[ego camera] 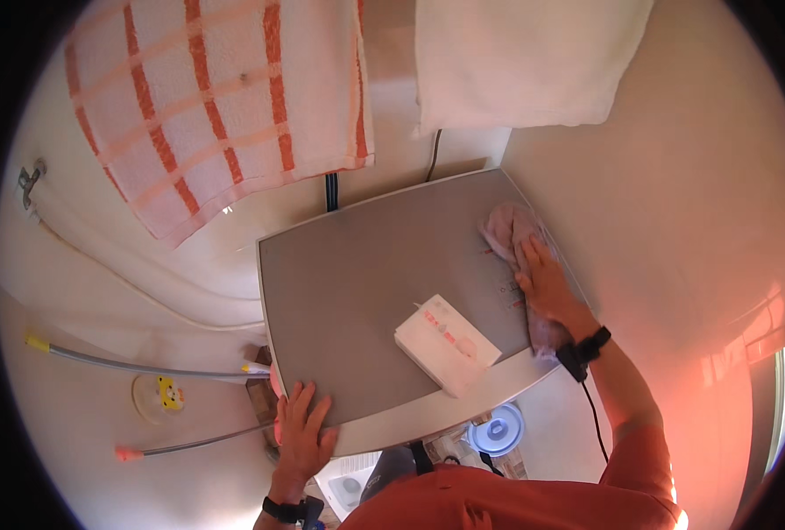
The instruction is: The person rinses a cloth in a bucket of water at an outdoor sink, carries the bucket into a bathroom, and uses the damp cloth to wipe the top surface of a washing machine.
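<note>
My right hand (546, 285) presses a crumpled pinkish cloth (508, 228) against the right edge of a grey, white-rimmed appliance top (359, 278). Part of the cloth trails below the palm toward the wrist. Printed marks show on the surface just left of that hand. At the front left corner rests my left hand (303, 424), fingers spread over the rim, holding nothing. Between the hands, nearer the front edge, lies a white packet (447, 344) with red print.
Behind hang a red-striped towel (210, 106) and a plain white cloth (525, 59). At left are a wall tap (29, 182) with a pale hose (127, 285) and two grey poles, one yellow-tipped (147, 366), one red-tipped (194, 444). A blue lidded container (496, 429) stands below.
</note>
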Motion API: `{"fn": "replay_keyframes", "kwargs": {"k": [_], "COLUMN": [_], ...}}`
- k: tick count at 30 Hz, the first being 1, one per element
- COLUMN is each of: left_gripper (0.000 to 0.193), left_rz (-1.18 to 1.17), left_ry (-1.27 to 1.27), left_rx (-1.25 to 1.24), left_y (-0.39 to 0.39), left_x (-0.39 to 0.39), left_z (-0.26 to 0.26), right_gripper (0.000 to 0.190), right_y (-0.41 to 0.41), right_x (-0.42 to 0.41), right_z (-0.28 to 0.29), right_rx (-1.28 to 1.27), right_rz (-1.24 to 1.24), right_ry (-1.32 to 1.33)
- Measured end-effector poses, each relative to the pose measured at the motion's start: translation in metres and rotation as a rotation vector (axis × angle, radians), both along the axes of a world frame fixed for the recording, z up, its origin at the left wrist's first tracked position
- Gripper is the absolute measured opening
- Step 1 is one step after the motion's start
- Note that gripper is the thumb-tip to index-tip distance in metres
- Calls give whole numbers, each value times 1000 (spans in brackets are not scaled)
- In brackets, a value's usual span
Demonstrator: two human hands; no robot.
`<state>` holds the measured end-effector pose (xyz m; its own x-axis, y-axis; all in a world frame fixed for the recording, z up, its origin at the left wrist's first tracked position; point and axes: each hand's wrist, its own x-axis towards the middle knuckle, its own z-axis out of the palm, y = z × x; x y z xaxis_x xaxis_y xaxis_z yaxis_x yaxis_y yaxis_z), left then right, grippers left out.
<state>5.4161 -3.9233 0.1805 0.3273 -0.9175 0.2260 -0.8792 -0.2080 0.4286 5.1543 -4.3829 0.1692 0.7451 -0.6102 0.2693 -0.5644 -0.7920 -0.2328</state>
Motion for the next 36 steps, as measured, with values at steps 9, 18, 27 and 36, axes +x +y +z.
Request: {"fn": "replay_keyframes", "kwargs": {"k": [9, 18, 27, 36], "left_gripper": [50, 39, 44, 40], "left_rz": [16, 69, 75, 82], "left_ry": [67, 104, 22, -85], "left_rx": [27, 15, -48, -12], "left_y": [-2, -4, -4, -2], "left_x": [5, 1, -7, -13], "left_z": [-4, 9, 4, 8], "right_gripper": [62, 56, 63, 63], "right_y": [-130, -134, -4, 93], "right_x": [123, 115, -9, -90], "right_z": [-3, 6, 13, 44], "right_rx": [-51, -29, -107, 74], "right_rz": [-172, -86, -52, 168], "right_ry": [56, 20, 43, 53]}}
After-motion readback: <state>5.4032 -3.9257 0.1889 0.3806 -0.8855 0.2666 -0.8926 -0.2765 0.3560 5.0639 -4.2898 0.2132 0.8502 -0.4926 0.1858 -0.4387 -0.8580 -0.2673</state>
